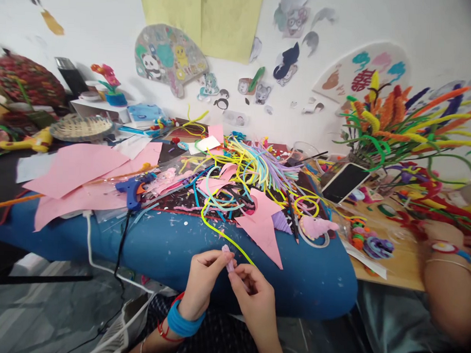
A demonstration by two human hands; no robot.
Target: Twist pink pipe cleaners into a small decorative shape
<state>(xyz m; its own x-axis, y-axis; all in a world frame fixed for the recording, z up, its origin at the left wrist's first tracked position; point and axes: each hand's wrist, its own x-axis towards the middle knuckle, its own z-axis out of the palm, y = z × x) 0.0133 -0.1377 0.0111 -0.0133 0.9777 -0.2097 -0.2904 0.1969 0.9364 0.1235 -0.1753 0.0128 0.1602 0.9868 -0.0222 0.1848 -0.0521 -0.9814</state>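
In front of the table edge, my left hand (205,278) and my right hand (254,294) meet over a small pale pink piece (228,254). Thumb and fingers of the left hand pinch its upper part. The right hand's fingers close on its lower end, which they partly cover. Its exact kind is too small to make out. Just beyond the hands, a yellow-green pipe cleaner (233,239) hangs over the blue table cover (167,241). A cut pink sheet (264,226) lies to its right.
A heap of pipe cleaners (259,164) fills the table's middle. At left are a blue glue gun (131,191) with its cord and pink sheets (81,166). To the right, a phone (345,183) leans by pipe-cleaner flowers (392,115). Another person's arm (448,276) rests far right.
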